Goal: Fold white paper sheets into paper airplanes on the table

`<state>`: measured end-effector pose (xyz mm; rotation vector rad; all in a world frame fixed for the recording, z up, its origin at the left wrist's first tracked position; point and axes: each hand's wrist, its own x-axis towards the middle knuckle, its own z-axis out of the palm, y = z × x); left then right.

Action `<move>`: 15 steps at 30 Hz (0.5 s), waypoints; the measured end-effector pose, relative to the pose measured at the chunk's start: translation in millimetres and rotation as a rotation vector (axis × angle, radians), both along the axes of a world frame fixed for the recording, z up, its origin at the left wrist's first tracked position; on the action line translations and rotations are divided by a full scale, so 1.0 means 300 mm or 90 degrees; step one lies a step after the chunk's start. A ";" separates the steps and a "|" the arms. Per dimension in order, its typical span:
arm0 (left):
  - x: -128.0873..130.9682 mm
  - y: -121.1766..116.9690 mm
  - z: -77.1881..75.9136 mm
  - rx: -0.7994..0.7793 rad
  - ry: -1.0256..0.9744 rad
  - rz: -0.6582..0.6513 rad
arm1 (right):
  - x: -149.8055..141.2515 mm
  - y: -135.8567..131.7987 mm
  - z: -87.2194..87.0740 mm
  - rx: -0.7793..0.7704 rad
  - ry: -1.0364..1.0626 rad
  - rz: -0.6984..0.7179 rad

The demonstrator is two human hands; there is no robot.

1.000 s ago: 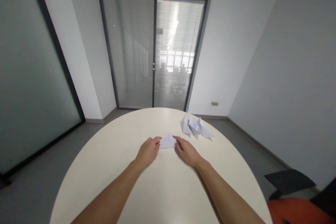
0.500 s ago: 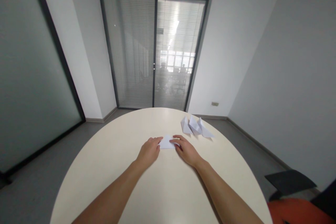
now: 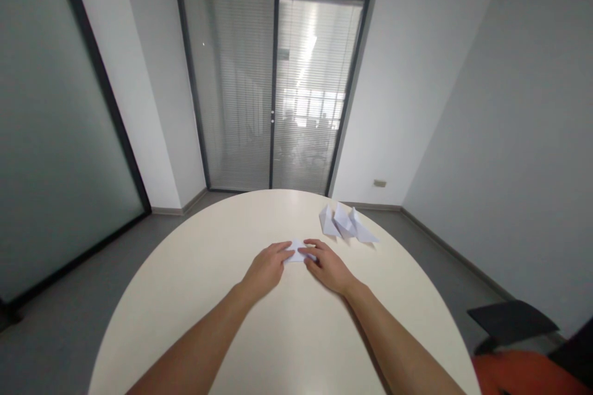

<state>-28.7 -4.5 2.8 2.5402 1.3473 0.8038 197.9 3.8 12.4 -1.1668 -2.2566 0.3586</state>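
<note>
A small folded piece of white paper (image 3: 295, 255) lies flat on the table in front of me, its middle showing between my hands. My left hand (image 3: 267, 264) rests over its left side, fingers stretched across the top and slightly spread. From the other side, my right hand (image 3: 325, 264) lays its spread fingers on the paper's right part, with the thumb near the lower edge. Fingertips of both hands almost meet at the centre. The covered ends of the paper are hidden under the fingers.
Three folded white paper pieces (image 3: 346, 223) stand close together near the far right of the round cream table (image 3: 208, 222). A chair with a red seat (image 3: 519, 371) and black armrest is at lower right. Beyond the table are glass doors with blinds (image 3: 273, 92).
My left fingers have moved right and further onto the paper, covering more of it. My right hand has shifted only slightly, its thumb nearer the paper's middle. The three folded pieces stay put.
</note>
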 end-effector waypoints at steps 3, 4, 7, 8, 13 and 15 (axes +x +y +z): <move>0.003 -0.006 0.004 0.010 0.007 -0.024 | -0.004 0.001 0.000 0.012 -0.022 0.009; 0.004 -0.009 0.007 0.014 0.008 -0.023 | -0.006 0.000 0.002 0.020 -0.032 0.015; 0.005 -0.015 0.013 0.015 0.012 -0.014 | -0.015 -0.006 0.016 0.044 -0.059 0.046; 0.004 -0.016 0.013 0.014 0.014 -0.014 | -0.017 -0.010 0.021 0.047 -0.066 0.063; 0.000 -0.013 -0.004 0.003 0.018 -0.049 | -0.018 -0.027 0.031 -0.004 -0.119 0.110; 0.000 -0.012 -0.005 0.005 0.020 -0.059 | -0.018 -0.036 0.028 -0.047 -0.140 0.090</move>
